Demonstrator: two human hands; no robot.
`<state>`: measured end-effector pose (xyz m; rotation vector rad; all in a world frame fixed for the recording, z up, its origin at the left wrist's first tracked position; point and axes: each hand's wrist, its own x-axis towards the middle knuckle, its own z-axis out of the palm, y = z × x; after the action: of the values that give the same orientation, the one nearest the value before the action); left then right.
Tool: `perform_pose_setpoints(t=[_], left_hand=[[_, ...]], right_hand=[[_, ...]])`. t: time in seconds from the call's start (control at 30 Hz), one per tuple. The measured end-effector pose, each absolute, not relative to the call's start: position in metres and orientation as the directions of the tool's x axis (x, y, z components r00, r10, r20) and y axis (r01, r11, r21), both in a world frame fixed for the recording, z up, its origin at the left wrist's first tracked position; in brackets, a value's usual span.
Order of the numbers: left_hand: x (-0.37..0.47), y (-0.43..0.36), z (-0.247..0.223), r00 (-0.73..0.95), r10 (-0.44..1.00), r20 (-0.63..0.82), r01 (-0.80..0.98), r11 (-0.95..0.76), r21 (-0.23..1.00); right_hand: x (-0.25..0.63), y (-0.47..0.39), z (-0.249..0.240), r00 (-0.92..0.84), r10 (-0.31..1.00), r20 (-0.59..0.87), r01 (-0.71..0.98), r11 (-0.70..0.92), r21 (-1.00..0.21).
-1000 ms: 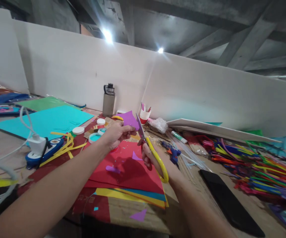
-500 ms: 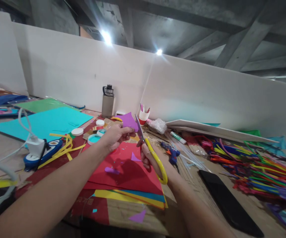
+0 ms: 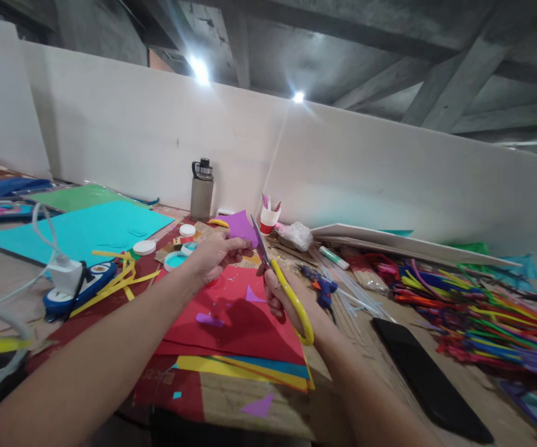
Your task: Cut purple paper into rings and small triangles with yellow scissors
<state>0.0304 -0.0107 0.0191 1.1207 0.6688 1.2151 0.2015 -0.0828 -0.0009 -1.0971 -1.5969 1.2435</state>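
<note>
A piece of purple paper [image 3: 240,228] is pinched between the thumb and fingers of my left hand [image 3: 221,253]. My right hand [image 3: 276,290] grips a pair of scissors with yellow handles [image 3: 291,301], blades pointing up and away from me. The blades lie along the paper's right edge; whether they bite into it I cannot tell. Below both hands lies a stack of coloured sheets, red paper [image 3: 244,338] on top. Purple scraps [image 3: 209,320] rest on the red sheet, and another purple scrap [image 3: 259,406] lies on the cardboard nearer to me.
A bottle [image 3: 202,189] and a pen cup [image 3: 269,218] stand by the white partition. On the right are a glue gun [image 3: 324,290], a black phone [image 3: 429,375] and many pipe cleaners [image 3: 491,310]. A power strip [image 3: 79,292] and turquoise sheet [image 3: 86,230] are at left.
The scissor blades have tilted slightly left, toward the purple paper. Both hands keep their holds and almost the same places.
</note>
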Motion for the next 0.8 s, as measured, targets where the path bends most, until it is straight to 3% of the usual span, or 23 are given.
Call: perform_pose_setpoints(t=[0.8], left_hand=[[0.0235,-0.0130,0.0271,0.264,0.957,0.120,-0.299,-0.038,0.954]], right_hand=[[0.2061,-0.0789,-0.0051,-0.270,0.956,0.118,0.267,0.192,-0.944]])
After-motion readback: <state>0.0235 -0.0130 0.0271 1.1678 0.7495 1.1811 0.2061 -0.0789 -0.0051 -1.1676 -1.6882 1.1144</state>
